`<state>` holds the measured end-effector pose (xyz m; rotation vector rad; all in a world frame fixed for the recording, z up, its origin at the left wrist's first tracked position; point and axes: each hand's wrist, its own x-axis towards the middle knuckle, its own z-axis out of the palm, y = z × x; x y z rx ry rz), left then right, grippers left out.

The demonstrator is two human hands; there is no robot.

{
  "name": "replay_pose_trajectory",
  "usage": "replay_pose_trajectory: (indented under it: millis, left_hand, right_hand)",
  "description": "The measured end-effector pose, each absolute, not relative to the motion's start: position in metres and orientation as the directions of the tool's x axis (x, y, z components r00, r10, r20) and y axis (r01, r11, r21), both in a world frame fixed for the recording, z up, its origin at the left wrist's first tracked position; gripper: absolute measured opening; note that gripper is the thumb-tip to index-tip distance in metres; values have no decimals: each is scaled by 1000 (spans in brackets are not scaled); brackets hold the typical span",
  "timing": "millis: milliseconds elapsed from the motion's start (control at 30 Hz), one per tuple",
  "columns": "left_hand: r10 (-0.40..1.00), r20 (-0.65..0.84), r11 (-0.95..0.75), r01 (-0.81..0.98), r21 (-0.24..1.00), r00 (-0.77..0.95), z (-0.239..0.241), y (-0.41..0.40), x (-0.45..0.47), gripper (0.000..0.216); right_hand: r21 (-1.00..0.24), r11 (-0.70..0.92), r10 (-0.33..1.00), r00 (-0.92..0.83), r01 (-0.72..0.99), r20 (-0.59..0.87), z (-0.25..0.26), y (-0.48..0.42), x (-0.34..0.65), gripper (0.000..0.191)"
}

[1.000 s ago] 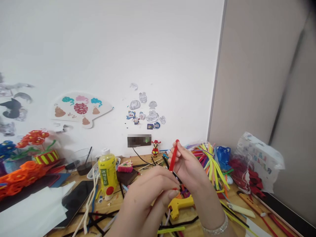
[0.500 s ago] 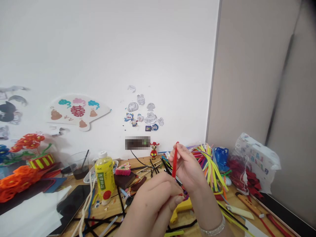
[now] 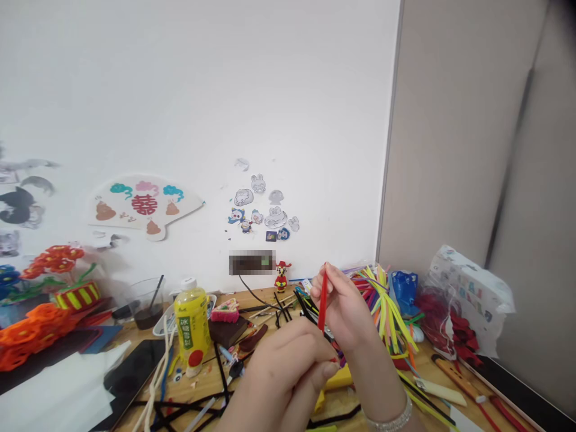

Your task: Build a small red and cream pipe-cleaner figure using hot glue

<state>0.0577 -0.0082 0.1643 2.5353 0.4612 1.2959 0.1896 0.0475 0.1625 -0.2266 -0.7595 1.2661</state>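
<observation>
A red pipe cleaner stands nearly upright between my hands, its lower part hidden behind the left one. My right hand, with a bracelet at the wrist, pinches its top end between thumb and fingertips. My left hand is closed lower down, nearer the camera, and a bit of red shows at its fingertips. Beneath the hands lies a yellow piece, partly covered by them. Behind them, against the wall, stands a small figure in a red hat.
Bundled coloured pipe cleaners lie to the right, near a plastic bag. On the left stand a yellow drink bottle, a cup with dark liquid and orange flowers. Black strips cross the wooden table.
The red pipe cleaner looks straighter and narrower than before. Both hands keep nearly the same place, and the view has shifted slightly.
</observation>
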Motion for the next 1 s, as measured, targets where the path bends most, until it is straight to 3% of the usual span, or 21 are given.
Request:
replay_pose_trajectory:
  millis: [267,367,500,600,700,800,1000]
  left_hand:
    - [444,712,-887,157,434,544,162,-7,58,16]
    - [539,710,-834,170,524,454,163,-5,55,19]
    - [694,689,-718,124,685,210,166,-4,48,22]
    - [750,660,-662,72,746,49,166,-1,44,18]
    - [749,661,-657,74,750,-51,164,3,42,16]
    - [719,689,-677,131,724,-94,163,5,42,12]
    - [625,774,-750,197,631,-99,165,3,41,10]
  right_hand:
    - [-530,316,928,139,-787,346,162,50,188,21]
    - [-602,388,906,169,-698,387,159,47,185,19]
    - [-727,629,776,276,-277,567,159,36,177,18]
    - [-667,742,645,200,65,737,164,24,174,16]
    - [-581,778,589,45,238,807,168,14,172,17]
    - [-513,817,531,3,264,848,169,9,168,19]
    - [-530,840,512,151,115,845,164,6,159,11]
